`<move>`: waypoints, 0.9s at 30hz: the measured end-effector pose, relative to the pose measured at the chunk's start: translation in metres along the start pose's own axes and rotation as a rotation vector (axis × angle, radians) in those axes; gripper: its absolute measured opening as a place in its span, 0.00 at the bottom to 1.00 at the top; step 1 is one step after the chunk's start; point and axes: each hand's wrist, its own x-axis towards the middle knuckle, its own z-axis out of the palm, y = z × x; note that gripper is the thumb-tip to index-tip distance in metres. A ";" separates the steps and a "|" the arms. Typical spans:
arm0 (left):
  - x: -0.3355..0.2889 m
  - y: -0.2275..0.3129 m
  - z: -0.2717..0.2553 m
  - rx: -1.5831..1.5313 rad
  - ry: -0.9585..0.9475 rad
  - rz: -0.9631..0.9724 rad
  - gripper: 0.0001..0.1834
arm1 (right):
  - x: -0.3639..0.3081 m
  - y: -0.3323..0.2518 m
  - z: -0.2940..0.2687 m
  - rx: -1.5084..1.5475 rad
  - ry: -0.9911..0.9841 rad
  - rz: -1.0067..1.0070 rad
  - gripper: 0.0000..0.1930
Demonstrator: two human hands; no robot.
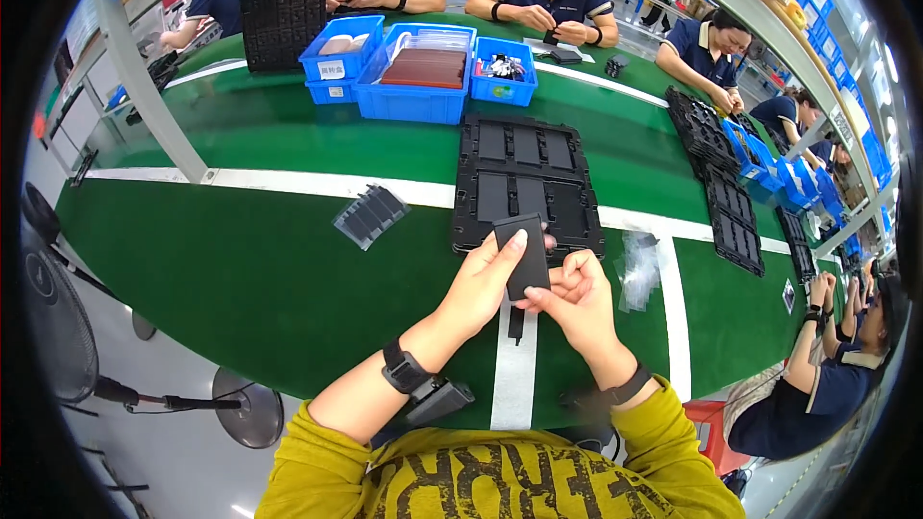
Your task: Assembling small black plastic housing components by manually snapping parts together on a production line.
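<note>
A flat black rectangular piece (523, 255), its exact kind unclear, is held between my two hands above the green table. My left hand (484, 281) is closed on its left side, thumb on the top face. Fingers of my right hand (580, 300) pinch the lower right corner. Just beyond my hands lies a black compartment tray (465, 197) with similar dark flat pieces in its pockets. Below the held piece a narrow dark strip (516, 324) shows against the white line; whether it touches the piece, I cannot tell.
Black strips on clear film (370, 216) lie left of the tray, crumpled clear plastic (639, 272) right of it. Blue bins (411, 106) stand beyond. A metal post (154, 86) rises at left. Co-workers sit across the table and at right; more black trays (733, 221) lie there.
</note>
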 end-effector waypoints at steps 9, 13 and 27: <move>-0.006 -0.006 0.015 0.069 -0.039 -0.105 0.23 | -0.009 0.004 0.003 -0.017 0.028 -0.090 0.39; -0.010 -0.012 0.010 -0.304 -0.014 -0.384 0.32 | -0.011 0.005 0.016 -0.026 0.202 -0.164 0.33; -0.011 -0.006 0.008 -0.229 -0.057 -0.261 0.35 | -0.021 0.005 0.016 -0.066 0.081 -0.107 0.32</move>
